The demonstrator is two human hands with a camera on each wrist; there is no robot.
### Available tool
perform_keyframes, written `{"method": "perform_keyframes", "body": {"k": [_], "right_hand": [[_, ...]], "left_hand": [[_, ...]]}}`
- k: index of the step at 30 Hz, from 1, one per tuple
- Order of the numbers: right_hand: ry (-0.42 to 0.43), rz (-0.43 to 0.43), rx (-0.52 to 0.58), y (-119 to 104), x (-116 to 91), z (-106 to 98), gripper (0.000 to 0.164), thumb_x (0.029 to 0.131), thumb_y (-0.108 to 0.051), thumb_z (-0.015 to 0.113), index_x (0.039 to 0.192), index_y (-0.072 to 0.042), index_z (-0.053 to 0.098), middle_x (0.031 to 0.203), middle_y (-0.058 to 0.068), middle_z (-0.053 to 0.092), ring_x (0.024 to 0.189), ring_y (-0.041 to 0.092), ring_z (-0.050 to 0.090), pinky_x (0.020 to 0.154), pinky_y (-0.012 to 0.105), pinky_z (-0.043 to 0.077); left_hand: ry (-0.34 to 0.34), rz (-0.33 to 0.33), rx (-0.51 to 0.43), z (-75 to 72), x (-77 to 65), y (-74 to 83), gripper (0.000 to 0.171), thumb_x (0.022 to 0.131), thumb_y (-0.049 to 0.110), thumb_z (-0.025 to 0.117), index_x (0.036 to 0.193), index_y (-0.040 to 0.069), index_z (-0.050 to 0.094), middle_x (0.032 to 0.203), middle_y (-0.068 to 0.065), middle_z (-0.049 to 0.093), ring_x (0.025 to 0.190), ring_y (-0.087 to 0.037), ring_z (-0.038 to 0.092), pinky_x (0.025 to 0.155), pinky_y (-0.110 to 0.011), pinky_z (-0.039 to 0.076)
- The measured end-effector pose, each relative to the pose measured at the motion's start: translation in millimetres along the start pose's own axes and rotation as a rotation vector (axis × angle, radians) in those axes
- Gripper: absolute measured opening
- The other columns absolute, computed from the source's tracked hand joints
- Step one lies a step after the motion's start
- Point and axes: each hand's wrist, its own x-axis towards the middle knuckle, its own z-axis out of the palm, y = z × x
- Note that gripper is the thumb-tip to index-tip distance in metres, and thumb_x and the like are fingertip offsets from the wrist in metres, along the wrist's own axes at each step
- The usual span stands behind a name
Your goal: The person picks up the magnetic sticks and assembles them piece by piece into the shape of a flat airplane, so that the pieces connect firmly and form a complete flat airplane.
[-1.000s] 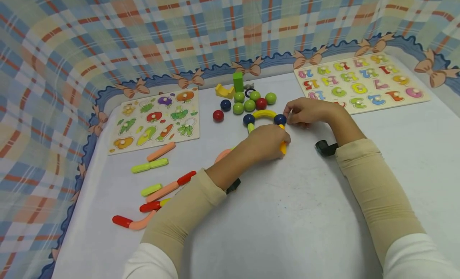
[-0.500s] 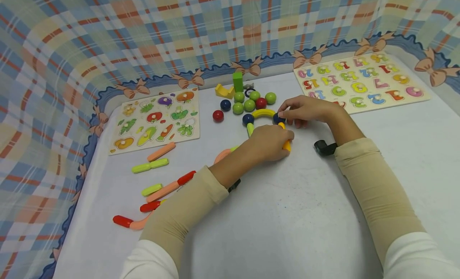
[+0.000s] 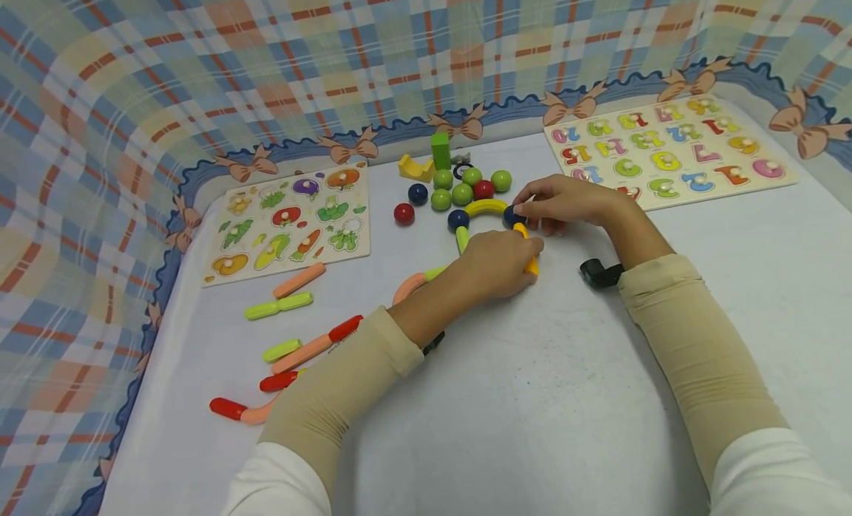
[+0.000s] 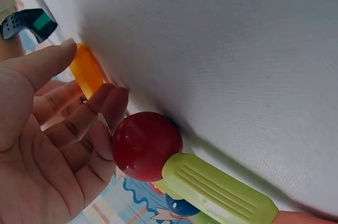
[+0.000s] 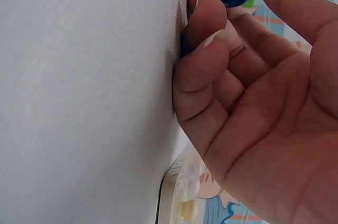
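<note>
My left hand (image 3: 495,266) pinches an orange stick (image 4: 86,71) between thumb and fingers. The stick's far end meets a dark blue ball (image 3: 513,216), which my right hand (image 3: 566,202) grips with thumb and fingertips. From that ball a yellow curved stick (image 3: 487,206) arcs to a second blue ball (image 3: 458,220), with a light green stick (image 3: 462,239) running down from it. In the left wrist view, a red ball (image 4: 147,146) lies beside my left fingers, joined to a ridged light green stick (image 4: 222,189). My left forearm hides part of these pieces in the head view.
Several green, red and blue balls (image 3: 462,194) lie behind the arc, near a green block (image 3: 441,151) and a yellow piece (image 3: 416,168). Loose sticks (image 3: 299,280) lie at left. A vegetable puzzle board (image 3: 356,239) stands back left, a number board (image 3: 752,191) back right.
My right hand has moved left from beside the blue ball onto it. The ball and yellow arc have shifted slightly left. The orange stick has tilted, its near end swinging right.
</note>
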Motion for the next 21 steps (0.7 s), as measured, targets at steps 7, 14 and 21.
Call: {"method": "perform_keyframes", "body": {"k": [7, 14, 21], "right_hand": [[0.0, 0.009, 0.016, 0.2, -0.3, -0.6, 0.04, 0.087, -0.041, 0.056, 0.116, -0.014, 0.054, 0.088, 0.015, 0.058, 0.066, 0.028, 0.053, 0.057, 0.034, 0.045], [-0.001, 0.015, 0.028, 0.5, -0.6, -0.8, 0.041, 0.087, -0.041, 0.056, 0.117, -0.014, 0.053, 0.089, 0.015, 0.058, 0.067, 0.028, 0.053, 0.058, 0.034, 0.045], [0.001, 0.013, 0.037, 1.0, -1.1, -1.4, 0.043, 0.087, -0.042, 0.055, 0.12, -0.014, 0.051, 0.091, 0.015, 0.058, 0.069, 0.029, 0.054, 0.058, 0.034, 0.045]], "left_hand": [[0.02, 0.012, -0.002, 0.5, 0.2, -0.6, 0.046, 0.086, 0.044, 0.055, 0.126, 0.022, 0.048, 0.1, 0.005, 0.054, 0.084, -0.011, 0.052, 0.068, -0.028, 0.045], [0.033, 0.029, 0.007, 0.3, 0.1, -1.1, 0.042, 0.087, 0.044, 0.055, 0.123, 0.023, 0.05, 0.097, 0.006, 0.055, 0.082, -0.011, 0.052, 0.066, -0.029, 0.045], [0.021, 0.027, 0.0, -0.4, 0.4, -1.7, 0.043, 0.087, 0.044, 0.054, 0.125, 0.024, 0.049, 0.099, 0.005, 0.055, 0.084, -0.011, 0.052, 0.068, -0.029, 0.045]]}}
